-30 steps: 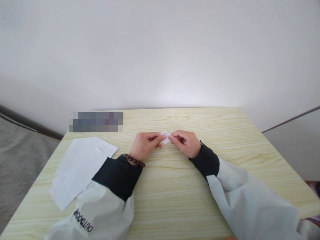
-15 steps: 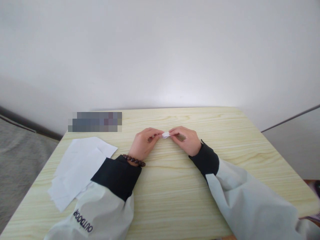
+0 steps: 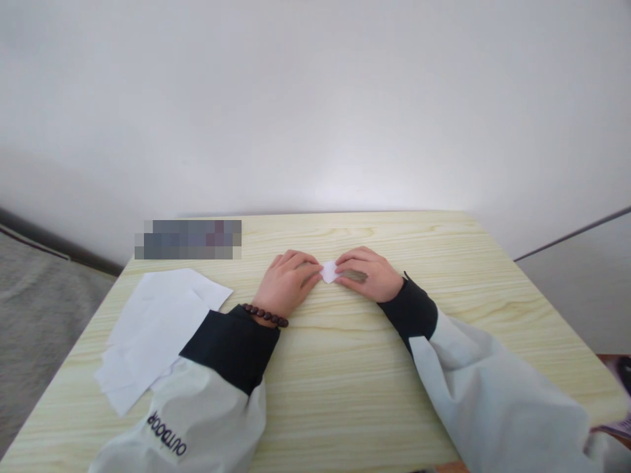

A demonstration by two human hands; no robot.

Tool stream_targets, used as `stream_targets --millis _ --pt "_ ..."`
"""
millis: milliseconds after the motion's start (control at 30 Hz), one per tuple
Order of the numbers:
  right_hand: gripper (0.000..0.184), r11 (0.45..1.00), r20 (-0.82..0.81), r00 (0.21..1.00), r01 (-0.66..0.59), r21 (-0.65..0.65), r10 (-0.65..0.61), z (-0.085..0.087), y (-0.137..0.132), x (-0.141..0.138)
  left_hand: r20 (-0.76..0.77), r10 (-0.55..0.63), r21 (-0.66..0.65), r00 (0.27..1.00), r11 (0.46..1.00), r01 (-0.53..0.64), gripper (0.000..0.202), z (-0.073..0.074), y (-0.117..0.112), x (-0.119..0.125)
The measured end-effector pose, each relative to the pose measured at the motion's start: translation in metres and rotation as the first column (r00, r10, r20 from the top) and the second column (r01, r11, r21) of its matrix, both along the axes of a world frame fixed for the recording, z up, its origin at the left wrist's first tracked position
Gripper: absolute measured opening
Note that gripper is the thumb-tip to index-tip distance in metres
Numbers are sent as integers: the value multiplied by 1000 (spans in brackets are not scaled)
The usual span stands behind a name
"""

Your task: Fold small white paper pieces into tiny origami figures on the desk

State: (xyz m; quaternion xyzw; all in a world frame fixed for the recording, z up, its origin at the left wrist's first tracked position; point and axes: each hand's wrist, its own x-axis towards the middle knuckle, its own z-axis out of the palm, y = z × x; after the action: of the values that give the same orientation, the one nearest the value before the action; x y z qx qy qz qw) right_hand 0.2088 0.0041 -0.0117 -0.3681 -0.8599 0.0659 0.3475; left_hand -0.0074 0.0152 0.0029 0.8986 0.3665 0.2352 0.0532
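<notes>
- The left hand (image 3: pixel 286 284), beads (image 3: pixel 266 316) at its wrist, gripped the left edge of the paper (image 3: pixel 329 272) between thumb and fingers.
- The right hand (image 3: pixel 377 274) gripped the right edge, also between thumb and fingers.
- The paper, small and white, was between the hands, at or just above the table (image 3: pixel 335 394).
- Overlapping sheets (image 3: pixel 160 322) lay left of the left hand.

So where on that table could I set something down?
Pale wood-grain tabletop lies bare between the black-cuffed grey sleeves and right of the right hand. Loose white paper sheets crowd the left; pixelation hides a patch beyond.
</notes>
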Motion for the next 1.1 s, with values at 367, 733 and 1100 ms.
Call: stream_targets --millis 367,733,1100 --pt "18 999 61 998 -21 29 19 2 1 0 22 -62 37 998 997 61 19 -2 1 2" --pt "15 1000 31 999 -16 20 16 -2 0 -3 -7 -59 49 998 997 59 21 2 -3 3" --pt "17 972 -29 987 148 -182 -156 0 -3 -10 1 -21 37 1000 999 21 20 1 -1 3"
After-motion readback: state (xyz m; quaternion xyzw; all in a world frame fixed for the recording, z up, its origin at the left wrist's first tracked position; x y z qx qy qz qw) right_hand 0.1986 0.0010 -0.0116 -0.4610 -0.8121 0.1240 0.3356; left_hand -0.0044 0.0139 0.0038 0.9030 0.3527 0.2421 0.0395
